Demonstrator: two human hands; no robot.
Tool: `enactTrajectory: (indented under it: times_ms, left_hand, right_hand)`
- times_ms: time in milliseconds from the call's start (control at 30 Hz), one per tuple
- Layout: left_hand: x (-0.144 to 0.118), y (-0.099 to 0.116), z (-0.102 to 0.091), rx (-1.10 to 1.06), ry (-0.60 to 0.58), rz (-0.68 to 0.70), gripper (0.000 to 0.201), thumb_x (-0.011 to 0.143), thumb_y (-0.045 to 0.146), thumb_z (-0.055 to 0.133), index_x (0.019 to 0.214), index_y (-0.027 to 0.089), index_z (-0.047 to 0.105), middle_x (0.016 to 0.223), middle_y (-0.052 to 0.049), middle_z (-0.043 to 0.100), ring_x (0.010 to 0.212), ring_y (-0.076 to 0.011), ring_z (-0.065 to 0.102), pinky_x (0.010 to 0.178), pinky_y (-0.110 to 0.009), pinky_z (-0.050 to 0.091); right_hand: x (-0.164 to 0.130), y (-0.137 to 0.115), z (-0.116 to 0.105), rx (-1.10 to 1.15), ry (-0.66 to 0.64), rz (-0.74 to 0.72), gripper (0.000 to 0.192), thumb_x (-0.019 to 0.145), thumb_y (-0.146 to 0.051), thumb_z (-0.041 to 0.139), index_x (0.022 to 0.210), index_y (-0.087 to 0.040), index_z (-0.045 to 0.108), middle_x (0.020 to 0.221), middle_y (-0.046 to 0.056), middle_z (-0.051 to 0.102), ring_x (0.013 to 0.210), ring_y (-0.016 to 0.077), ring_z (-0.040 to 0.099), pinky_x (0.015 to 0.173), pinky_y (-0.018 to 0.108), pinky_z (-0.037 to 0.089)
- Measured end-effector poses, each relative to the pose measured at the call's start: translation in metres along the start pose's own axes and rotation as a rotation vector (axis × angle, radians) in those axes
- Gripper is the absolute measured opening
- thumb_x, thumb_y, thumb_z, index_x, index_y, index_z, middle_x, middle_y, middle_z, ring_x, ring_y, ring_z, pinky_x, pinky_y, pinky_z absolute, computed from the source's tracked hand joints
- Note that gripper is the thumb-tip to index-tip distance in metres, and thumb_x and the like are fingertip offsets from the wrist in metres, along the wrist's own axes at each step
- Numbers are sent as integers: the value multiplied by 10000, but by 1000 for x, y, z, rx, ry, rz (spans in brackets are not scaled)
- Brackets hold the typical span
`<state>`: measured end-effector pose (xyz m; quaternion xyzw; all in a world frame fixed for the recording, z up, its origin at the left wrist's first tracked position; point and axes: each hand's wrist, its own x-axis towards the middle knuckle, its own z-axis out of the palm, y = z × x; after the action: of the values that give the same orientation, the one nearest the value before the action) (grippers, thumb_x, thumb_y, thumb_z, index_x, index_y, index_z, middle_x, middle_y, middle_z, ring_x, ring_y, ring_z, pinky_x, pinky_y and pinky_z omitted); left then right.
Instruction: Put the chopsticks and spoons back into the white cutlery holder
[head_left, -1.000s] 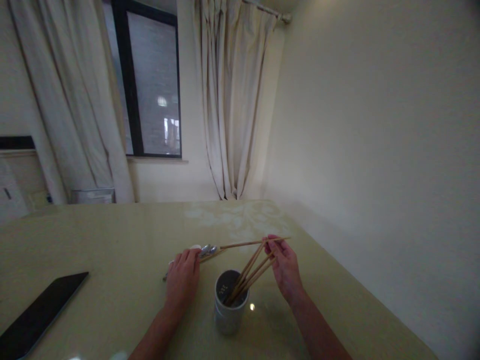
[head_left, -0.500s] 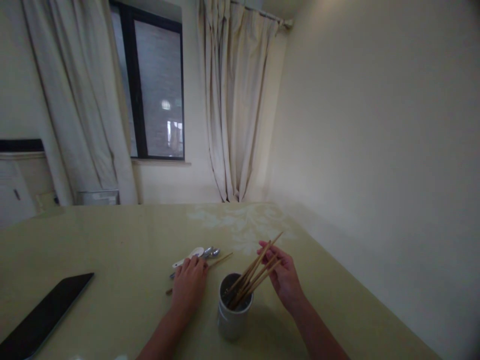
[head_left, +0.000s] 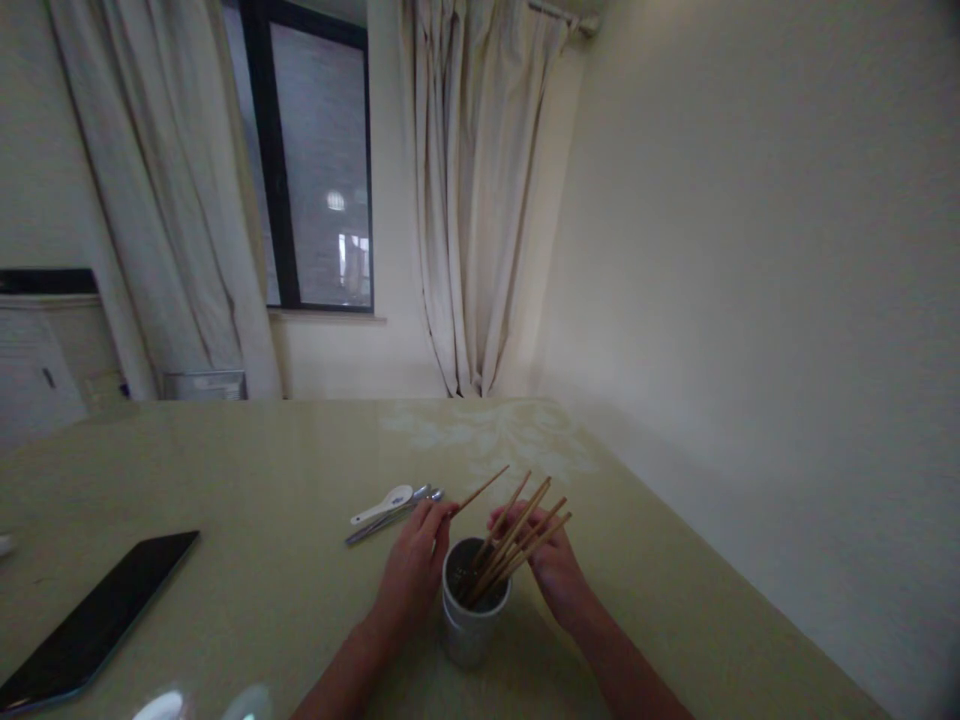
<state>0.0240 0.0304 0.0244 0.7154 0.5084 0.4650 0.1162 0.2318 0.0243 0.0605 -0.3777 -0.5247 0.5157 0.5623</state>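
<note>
My left hand (head_left: 414, 562) pinches a thin wooden chopstick (head_left: 484, 487), raised off the table just left of the cup, its free end pointing up and right. A grey-white cup (head_left: 471, 625) stands upright with several wooden chopsticks (head_left: 529, 515) leaning right out of it. My right hand (head_left: 555, 565) is curled around these chopsticks from the right side, its fingertips showing behind them; the sticks partly cover the fingers. Beyond my left hand lie a white spoon (head_left: 384, 505) and metal spoons (head_left: 394, 516), side by side on the table.
A black flat slab (head_left: 101, 620), like a tablet, lies on the table (head_left: 247, 480) at left. A small white object (head_left: 6, 545) sits at the left edge of view. A wall (head_left: 750, 350) runs along the table's right side; curtains (head_left: 480, 200) and a window (head_left: 322, 160) are behind.
My left hand has lifted the chopstick from the table beside the spoons and brought it right, towards the cup. My right hand has shifted slightly left and down among the chopsticks.
</note>
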Motion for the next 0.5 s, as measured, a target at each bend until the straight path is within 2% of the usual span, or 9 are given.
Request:
enactTrajectory:
  times_ms: [100,200,333,433,500]
  left_hand:
    - [1,3,-1,-178,9,25,301,1033,304,473,1154,251,743,1162,-103,757,1111,-248,713,997,-405,573]
    - [1,7,-4,-271,-61,37,261,989,287,540,1093,234,774,1096,-111,778,1051,-256,728,944,-397,590]
    - [1,9,-8,-316,-130,28,265,967,294,575,1103,237,795,1143,-121,789,1056,-262,739,946,-398,595]
    - [2,8,-10,-328,-14,-30,325,998,400,549,1163,242,780,1251,-118,772,1198,-285,701,1081,-467,536]
    - [3,11,-12,-391,67,-101,398,1027,491,498,1194,232,752,1241,-119,773,1203,-288,696,1093,-491,522]
  right_hand:
    - [9,12,2,-26,39,55,562,736,-730,832,891,-190,827,799,93,794,731,267,738,744,410,598]
    - [16,22,6,18,30,43,632,624,-731,900,955,-200,812,797,81,787,737,277,740,735,422,602]
    - [14,21,11,6,0,9,582,695,-711,874,965,-200,803,850,94,793,792,281,740,754,410,595]
    - [11,11,5,-25,106,-46,512,791,-676,825,977,-200,786,880,88,790,781,255,717,738,376,577]
    - [13,0,-6,-55,235,-138,461,855,-645,782,976,-200,774,905,78,782,792,230,697,750,346,560]
